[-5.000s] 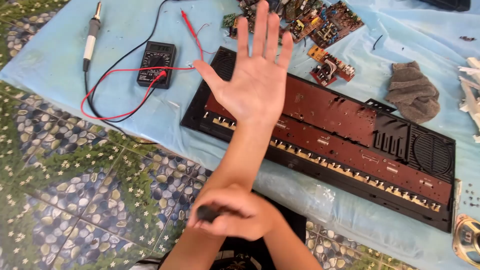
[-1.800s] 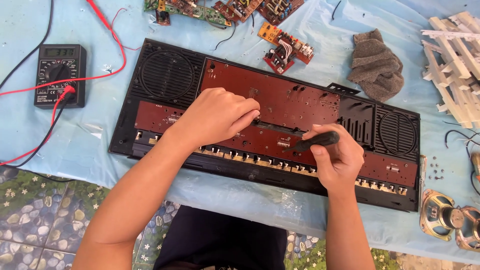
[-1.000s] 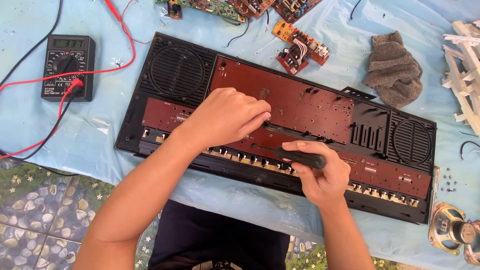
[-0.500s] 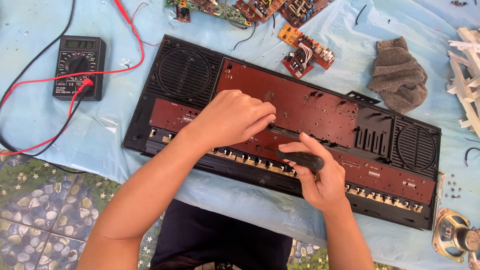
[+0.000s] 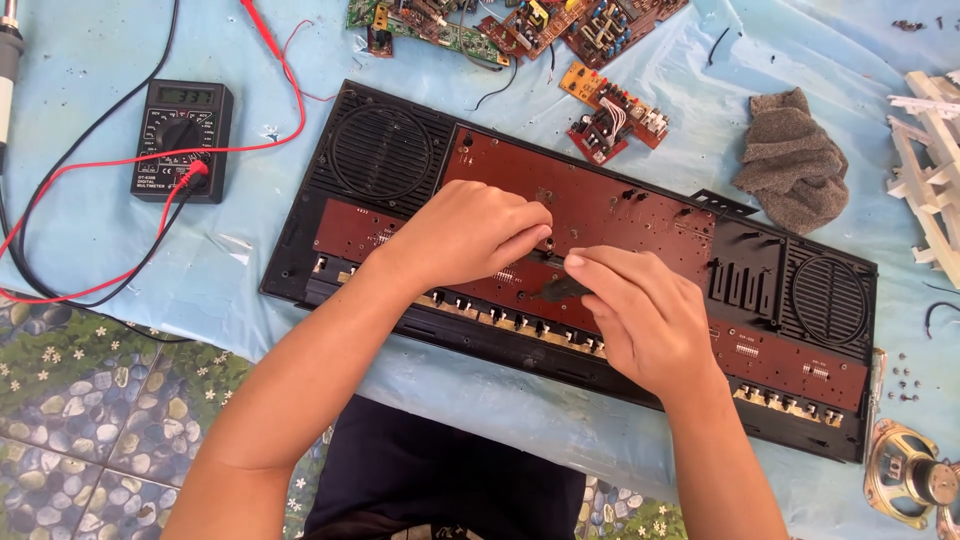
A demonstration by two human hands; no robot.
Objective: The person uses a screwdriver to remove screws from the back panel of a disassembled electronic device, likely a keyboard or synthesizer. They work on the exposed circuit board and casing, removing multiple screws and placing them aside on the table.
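Observation:
A long black keyboard casing (image 5: 385,150) lies open on a blue sheet, with red-brown circuit boards (image 5: 610,205) inside and a round speaker grille at each end. My left hand (image 5: 465,235) rests on the middle board, its fingertips pinched at the front end of a dark-handled screwdriver (image 5: 560,290). My right hand (image 5: 645,315) is closed palm-down over the screwdriver's handle, just to the right. The tool's tip is hidden by my fingers.
A black multimeter (image 5: 180,140) with red and black leads sits at the left. Loose circuit boards (image 5: 500,25) and a small orange board (image 5: 610,110) lie behind the casing. A grey cloth (image 5: 790,160), white key strips (image 5: 930,180), small screws (image 5: 900,375) and a loose speaker (image 5: 915,485) are at right.
My right hand has rolled over the screwdriver handle, covering most of it. Both hands stay at the same spot on the middle board. The view has shifted slightly.

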